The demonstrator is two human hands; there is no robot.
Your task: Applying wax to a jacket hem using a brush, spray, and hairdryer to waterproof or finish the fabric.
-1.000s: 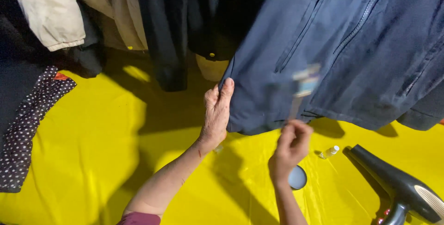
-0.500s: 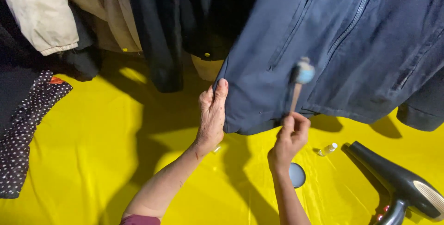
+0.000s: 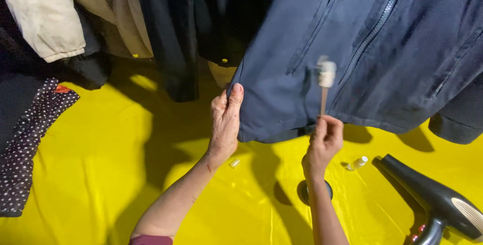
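Hanging coats block the whole upper stretch: the navy jacket (image 3: 382, 63), a black coat (image 3: 171, 33) and a cream coat (image 3: 45, 13). Below them the yellow surface (image 3: 100, 144) lies open on the left, up to a dotted cloth (image 3: 30, 139). On the right, a hair dryer (image 3: 432, 199), a small bottle (image 3: 358, 163) and a round dark dish (image 3: 304, 192) crowd the way.

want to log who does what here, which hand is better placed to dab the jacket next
Right. The right hand already holds the brush with its tip at the jacket; the left hand is busy gripping the hem.
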